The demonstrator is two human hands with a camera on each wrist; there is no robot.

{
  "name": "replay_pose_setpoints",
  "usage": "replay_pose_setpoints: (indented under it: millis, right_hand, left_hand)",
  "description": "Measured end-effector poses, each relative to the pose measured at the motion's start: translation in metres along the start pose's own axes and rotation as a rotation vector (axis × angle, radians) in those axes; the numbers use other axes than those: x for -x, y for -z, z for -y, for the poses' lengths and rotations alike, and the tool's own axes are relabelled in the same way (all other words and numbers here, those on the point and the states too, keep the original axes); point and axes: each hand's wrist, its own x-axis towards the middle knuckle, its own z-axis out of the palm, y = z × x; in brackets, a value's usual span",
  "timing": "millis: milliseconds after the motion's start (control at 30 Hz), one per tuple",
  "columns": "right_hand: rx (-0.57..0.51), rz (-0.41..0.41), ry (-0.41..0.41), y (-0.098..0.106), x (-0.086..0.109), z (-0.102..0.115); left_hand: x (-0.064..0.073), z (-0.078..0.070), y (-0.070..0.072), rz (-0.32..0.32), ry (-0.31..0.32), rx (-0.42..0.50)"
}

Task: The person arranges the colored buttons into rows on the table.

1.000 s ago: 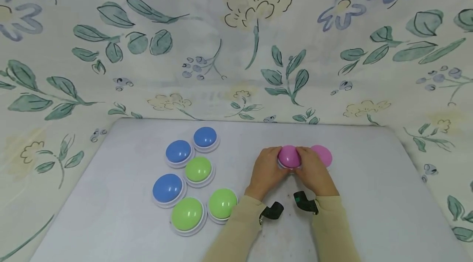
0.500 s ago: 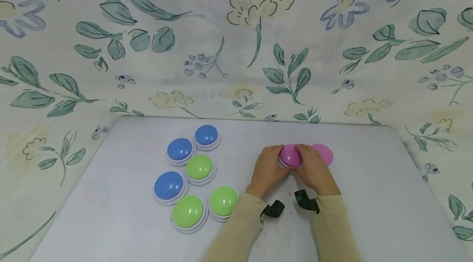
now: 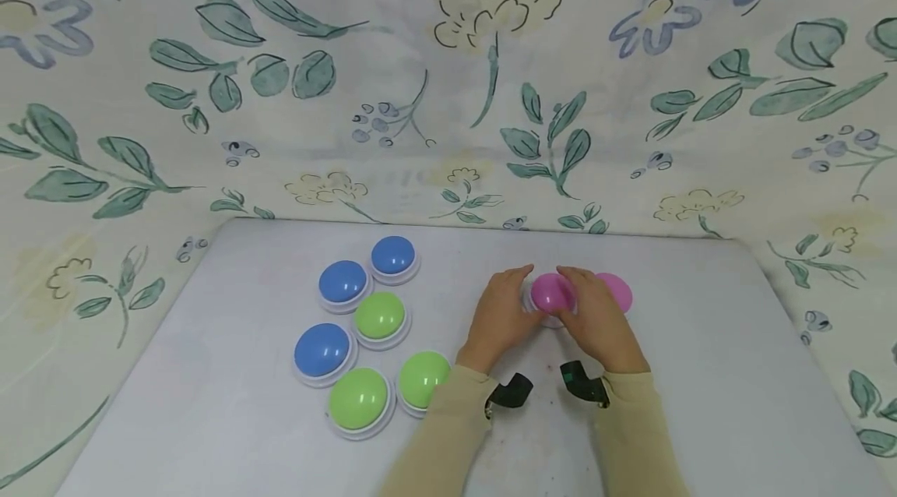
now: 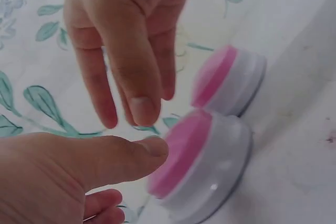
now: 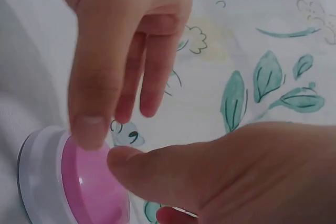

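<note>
Button (image 3: 552, 292) sits right of middle near the tabletop's (image 3: 715, 372) far edge in the head view, between the left hand (image 3: 501, 314) and right hand (image 3: 596, 318), their fingers relaxed, fairly straight and gripping nothing. The left wrist view shows its thick white base (image 4: 223, 161) under a glossy pink dome; it looks like light, stiff plastic, likelier to slide than break. In the right wrist view both thumbs overlap the dome, contact unclear; that slick curve suggests gripping the base low on opposite sides.

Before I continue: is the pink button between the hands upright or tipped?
Upright: the pink button has its dome up, white base on the table.
</note>
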Motion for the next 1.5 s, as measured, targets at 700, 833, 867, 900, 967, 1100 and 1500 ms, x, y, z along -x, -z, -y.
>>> replay_pose_setpoints:
  millis: [700, 833, 867, 900, 967, 1100, 1500]
  right_hand:
    - [-0.103, -0.042, 0.054, -0.001, 0.0, 0.019]
    - [-0.104, -0.033, 0.054, -0.004, 0.0, 0.021]
    - [-0.102, -0.031, 0.055, -0.004, 0.0, 0.022]
    - [-0.099, -0.029, 0.054, -0.005, 0.0, 0.022]
    - [-0.093, -0.027, 0.051, -0.006, -0.001, 0.023]
    - [-0.098, -0.023, 0.045, -0.008, -0.003, 0.026]
    - [-0.135, 0.007, 0.037, -0.016, -0.006, 0.037]
  left_hand:
    - [0.007, -0.001, 0.053, -0.081, 0.039, 0.084]
    - [0.008, 0.007, 0.061, -0.119, 0.053, 0.098]
    - [0.008, 0.009, 0.063, -0.135, 0.057, 0.104]
    - [0.008, 0.011, 0.065, -0.15, 0.062, 0.107]
    - [0.007, 0.016, 0.07, -0.175, 0.073, 0.108]
    - [0.007, 0.023, 0.078, -0.212, 0.097, 0.111]
    - [0.011, 0.038, 0.1, -0.282, 0.131, 0.11]
